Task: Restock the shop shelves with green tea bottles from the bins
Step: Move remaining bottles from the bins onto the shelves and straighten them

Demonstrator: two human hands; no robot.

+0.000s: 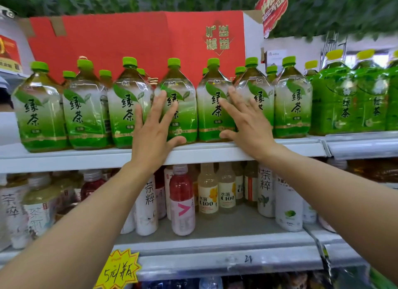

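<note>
A row of several large green tea bottles with green caps stands along the front of the upper white shelf (pixel 215 150), with more bottles behind them. My left hand (pixel 155 127) lies flat, fingers spread, against the front of the middle bottle (pixel 185 107). My right hand (pixel 243 118) is spread flat across the neighbouring bottle (pixel 212 120) and the bottle to its right (pixel 258 88). Neither hand grips anything. No bins are in view.
A red cardboard box (pixel 129 38) stands behind the bottles. Darker green-wrapped bottles (pixel 349 99) fill the shelf to the right. The lower shelf (pixel 215 230) holds several smaller white, red and yellow drink bottles. A yellow price tag (pixel 118 269) hangs below.
</note>
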